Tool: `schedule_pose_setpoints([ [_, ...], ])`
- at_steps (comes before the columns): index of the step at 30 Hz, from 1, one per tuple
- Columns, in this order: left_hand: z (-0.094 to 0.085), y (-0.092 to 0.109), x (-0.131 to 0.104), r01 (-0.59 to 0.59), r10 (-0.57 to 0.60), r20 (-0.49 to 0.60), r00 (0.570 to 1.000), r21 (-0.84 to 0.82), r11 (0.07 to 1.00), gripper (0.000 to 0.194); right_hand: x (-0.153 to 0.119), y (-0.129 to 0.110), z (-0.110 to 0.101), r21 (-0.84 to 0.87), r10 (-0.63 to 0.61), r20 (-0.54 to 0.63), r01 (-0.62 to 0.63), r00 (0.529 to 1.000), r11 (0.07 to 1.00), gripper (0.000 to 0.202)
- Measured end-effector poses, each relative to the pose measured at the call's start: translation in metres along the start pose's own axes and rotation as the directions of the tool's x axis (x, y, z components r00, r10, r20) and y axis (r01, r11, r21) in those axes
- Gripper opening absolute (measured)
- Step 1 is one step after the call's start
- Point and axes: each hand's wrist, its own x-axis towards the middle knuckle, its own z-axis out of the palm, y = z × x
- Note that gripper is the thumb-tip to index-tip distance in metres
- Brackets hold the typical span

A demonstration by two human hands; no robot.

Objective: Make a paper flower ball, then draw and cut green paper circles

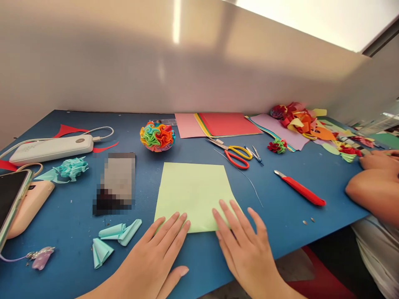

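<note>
A light green sheet of paper lies flat on the blue table in front of me. My left hand rests palm down on its lower left corner, with the thumb apart from the fingers. On the lower right corner lies my right hand, palm down and fingers spread. Neither hand grips anything. Beyond the sheet sits a multicoloured ruffled paper ball. Scissors with one yellow and one red handle loop lie behind the sheet's right side. Curled light blue paper pieces are left of my left hand.
A red-handled cutter lies to the right, near a co-worker's arm. Coloured paper sheets are stacked at the back. On the left are a white power bank, a phone and crumpled blue paper.
</note>
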Motion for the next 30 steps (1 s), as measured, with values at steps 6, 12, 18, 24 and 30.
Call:
schedule_pose_setpoints([
  [6, -0.001, -0.003, 0.000, -0.061, 0.061, -0.011, 0.998, 0.004, 0.998, 0.057, -0.003, -0.005, 0.005, 0.172, -0.101, 0.249, 0.059, 0.963, 0.983, 0.051],
  [12, -0.002, -0.006, 0.002, -0.073, 0.074, -0.019, 0.997, 0.031, 0.997, 0.058, -0.010, -0.006, 0.008, 0.213, -0.047, 0.291, -0.016, 0.956, 0.977, 0.053],
  [18, -0.002, -0.001, 0.000, -0.072, 0.071, 0.010, 0.997, 0.091, 0.993, 0.061, -0.012, -0.006, 0.007, 0.180, -0.039, 0.316, -0.019, 0.948, 0.983, 0.055],
  [24, 0.003, 0.000, -0.001, -0.056, 0.058, -0.032, 0.998, 0.070, 0.996, 0.060, -0.007, -0.014, 0.000, 0.168, -0.059, 0.307, 0.007, 0.950, 0.986, 0.060],
  [30, 0.008, -0.003, 0.000, -0.086, 0.087, -0.065, 0.994, 0.019, 0.996, 0.057, 0.003, -0.038, -0.005, 0.370, -0.257, 0.295, 0.138, 0.920, 0.919, 0.069],
])
